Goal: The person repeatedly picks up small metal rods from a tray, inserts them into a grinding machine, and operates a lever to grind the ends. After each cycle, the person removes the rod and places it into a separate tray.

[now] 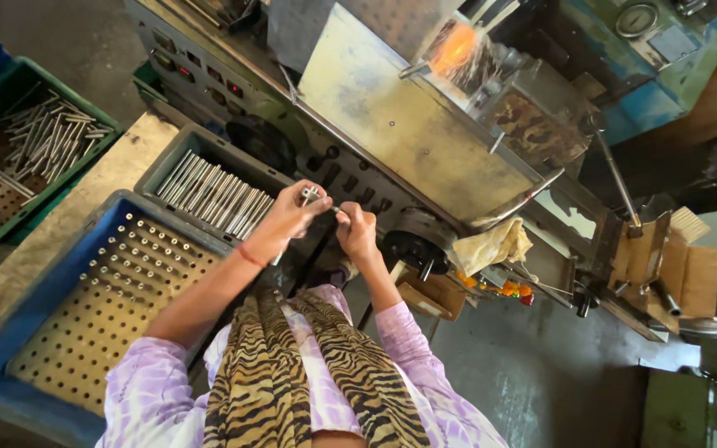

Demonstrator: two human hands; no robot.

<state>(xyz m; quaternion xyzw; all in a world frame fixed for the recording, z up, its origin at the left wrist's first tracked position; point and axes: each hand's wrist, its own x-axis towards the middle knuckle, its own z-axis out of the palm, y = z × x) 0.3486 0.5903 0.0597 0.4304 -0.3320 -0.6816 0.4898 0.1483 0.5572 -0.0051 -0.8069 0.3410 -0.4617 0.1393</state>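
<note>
My left hand (292, 214) pinches a small metal part (310, 196) at chest height, in front of the machine's control panel. My right hand (357, 232) is closed around the other end of a thin metal pin (335, 209) that meets that part. Both hands are close together, just right of a grey crate of shiny metal rods (213, 192). Below my left forearm lies a blue crate (10, 332) with a perforated board (114, 303) that has pins standing in its far holes.
A green crate (39, 141) of loose metal rods sits far left. The big machine (408, 124) throws orange sparks (456, 48) at its top. A yellowish rag (495, 245) hangs at its right, with cardboard boxes (674, 261) beyond. A striped scarf hangs down my chest.
</note>
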